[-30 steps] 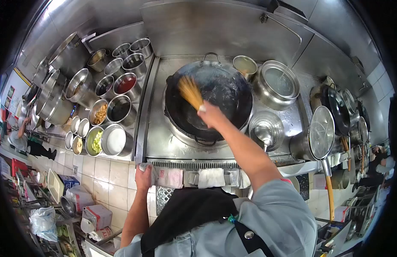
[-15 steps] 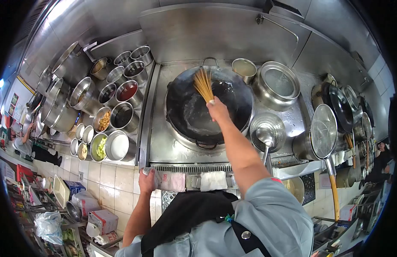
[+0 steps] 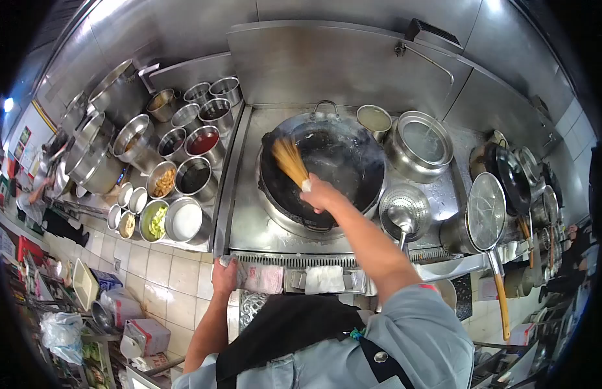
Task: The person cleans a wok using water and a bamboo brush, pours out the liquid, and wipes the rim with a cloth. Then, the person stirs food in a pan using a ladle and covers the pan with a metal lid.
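Note:
My right hand (image 3: 320, 194) is closed round the handle end of a bamboo brush (image 3: 289, 161), whose spread bristles lie in the left part of a large black wok (image 3: 340, 162). The wok sits on the steel stove (image 3: 242, 223), its inside wet, with some steam over it. At the stove's front left edge, my left hand (image 3: 224, 275) is closed on a pale cloth (image 3: 226, 260). Beside the wok on the right rests a perforated strainer (image 3: 414, 198) with a ladle (image 3: 400, 217) lying in it.
Metal containers of sauces and chopped food, including a red sauce (image 3: 202, 141), stand left. A lidded steel pot (image 3: 423, 142) is behind right. A wire skimmer (image 3: 486, 211) leans farther right. Folded towels (image 3: 324, 279) line the front rail. Co-workers are visible at the far sides.
The brush has swept from the wok's left side to its upper middle and back to the left, my right hand moving with it. My left hand stays at the edge.

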Tool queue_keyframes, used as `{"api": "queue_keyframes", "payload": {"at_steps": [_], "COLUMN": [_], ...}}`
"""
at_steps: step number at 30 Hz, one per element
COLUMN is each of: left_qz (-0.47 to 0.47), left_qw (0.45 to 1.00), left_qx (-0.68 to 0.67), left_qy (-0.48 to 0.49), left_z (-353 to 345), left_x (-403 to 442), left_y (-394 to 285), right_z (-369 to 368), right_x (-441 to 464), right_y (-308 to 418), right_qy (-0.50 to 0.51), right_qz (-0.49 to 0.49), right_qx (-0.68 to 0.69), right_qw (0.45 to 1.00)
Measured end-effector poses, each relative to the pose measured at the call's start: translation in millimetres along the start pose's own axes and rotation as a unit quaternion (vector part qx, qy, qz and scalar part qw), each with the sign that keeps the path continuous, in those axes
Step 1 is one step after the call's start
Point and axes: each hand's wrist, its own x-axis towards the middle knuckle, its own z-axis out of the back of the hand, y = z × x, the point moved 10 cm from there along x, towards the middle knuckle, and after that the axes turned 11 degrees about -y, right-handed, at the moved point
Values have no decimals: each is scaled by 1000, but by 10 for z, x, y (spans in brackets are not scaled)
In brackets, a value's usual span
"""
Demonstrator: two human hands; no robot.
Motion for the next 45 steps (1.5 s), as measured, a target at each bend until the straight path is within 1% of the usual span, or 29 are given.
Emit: {"api": "queue_keyframes", "payload": {"at_steps": [1,3,5,7,9,11,14,15,16,18,20,22,24,25,27,29,31,32,34,35,37,38,39,40,41,42,43,44,45], "left_qz": [1,-11,3,0,-10,-8,-12,-15,-18,-31,-26,-20,-22,-24,-22,-19,-17,-20,-21,-23,-28,-19,-19,-18,-15,-12,-12,-11,-11], "left_qw": [1000,1000,1000,999,999,999,1000,1000,1000,999,1000,1000,1000,999,1000,1000,1000,1000,999,999,998,999,999,999,998,999,1000,1000,1000], "left_qx": [-11,10,17,45,39,48,1,0,-2,1,1,-5,9,16,14,12,-3,2,20,20,21,30,36,42,50,43,27,14,-6], "left_qy": [1,-4,1,-10,-12,1,4,0,-3,-6,-9,-2,-8,-14,-13,-11,-12,-16,-26,-31,-43,-41,-34,-27,-21,-11,-10,-5,-1], "left_z": [4,6,117,84,57,59,65,97,113,146,78,67,78,92,62,66,130,163,147,147,129,124,106,86,77,61,62,52,-39], "left_x": [-18,-30,-101,-60,-24,-20,-70,-83,-106,-122,-74,-74,-87,-83,-63,-63,-134,-153,-116,-115,-106,-100,-74,-56,-67,-65,-22,6,71], "left_y": [-4,-52,-278,-170,-103,-113,-169,-203,-224,-318,-211,-176,-187,-203,-212,-140,-270,-293,-290,-259,-243,-230,-226,-224,-189,-177,-154,-77,-8], "right_z": [175,626,1258,1220,1101,798,284,188,180,484,942,1583,1768,1629,1080,503,266,287,520,693,1226,1362,1446,1312,1037,648,380,275,94], "right_x": [-318,-688,-923,-386,-29,155,-107,-343,-648,-1298,-1281,-807,-158,296,865,799,483,229,-125,-45,152,425,553,670,613,881,826,578,406], "right_y": [72,-14,121,-126,-277,-228,-242,-173,-231,-318,-796,-1077,-782,-708,-414,-296,-335,-378,-591,-882,-1067,-1072,-902,-743,-399,-317,-176,-44,48], "right_qy": [45,90,28,22,-30,-99,-128,-104,-56,-49,-48,-177,-175,-216,-216,-211,-181,-160,-96,-111,-173,-219,-239,-233,-173,-151,-114,-130,-44], "right_qz": [34,61,118,112,77,51,44,111,95,105,22,89,53,80,42,-5,85,120,127,136,115,122,77,41,12,12,-21,-29,3], "right_qx": [-66,-106,-188,-345,-346,-183,-82,-137,-120,-169,-329,-351,-355,-313,-219,-48,-48,-53,-110,-120,-223,-197,-166,-54,80,89,122,171,155], "right_qw": [996,988,975,932,935,977,987,979,987,979,943,915,917,921,950,976,979,978,981,977,952,948,954,970,981,984,986,976,987]}}
